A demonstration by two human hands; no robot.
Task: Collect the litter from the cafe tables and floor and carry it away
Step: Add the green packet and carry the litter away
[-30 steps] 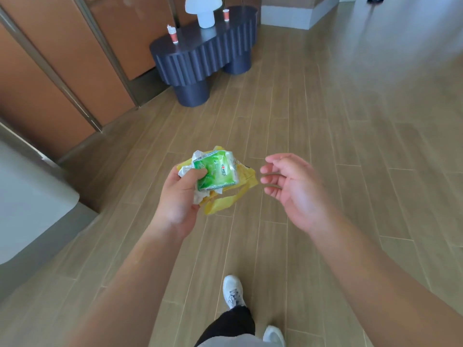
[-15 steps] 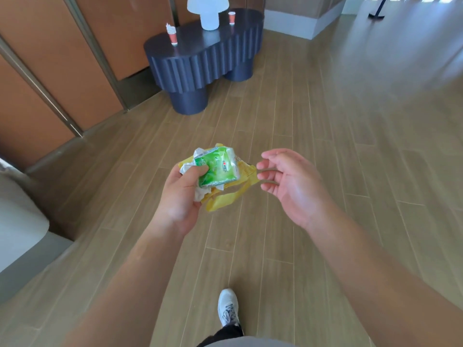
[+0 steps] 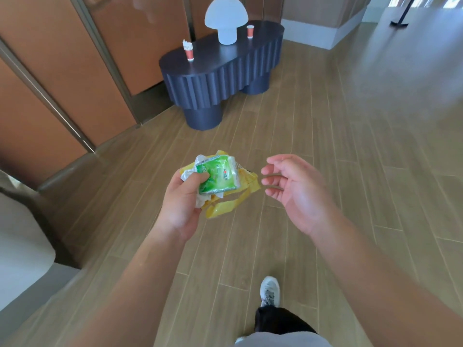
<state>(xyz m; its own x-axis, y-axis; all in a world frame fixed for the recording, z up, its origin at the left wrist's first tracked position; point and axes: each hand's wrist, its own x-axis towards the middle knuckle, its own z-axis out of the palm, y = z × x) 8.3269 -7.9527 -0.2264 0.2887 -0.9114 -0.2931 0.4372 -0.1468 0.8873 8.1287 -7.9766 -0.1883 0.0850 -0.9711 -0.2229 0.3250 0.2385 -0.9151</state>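
My left hand (image 3: 181, 204) grips a bundle of litter at chest height: a green packet (image 3: 218, 177) on top, crumpled white paper (image 3: 187, 174) under my thumb and a yellow wrapper (image 3: 225, 207) hanging below. My right hand (image 3: 298, 191) hovers just right of the bundle, fingers loosely curved, holding nothing and not touching it. Ahead, a dark blue ribbed table (image 3: 225, 71) carries an orange paper cup stuffed with white paper (image 3: 188, 51) at its left end and a small orange cup (image 3: 250, 31) at its right end.
A white mushroom lamp (image 3: 226, 20) stands on the table between the cups. Brown wall panels (image 3: 75, 71) run along the left. A pale seat or counter (image 3: 20, 241) juts in at lower left. Wooden plank floor (image 3: 350, 146) stretches right. My shoe (image 3: 270, 291) steps forward.
I have walked toward the blue table, which now looks nearer and more central. The pale seat at left has slid back. Both hands keep their pose, the litter still held.
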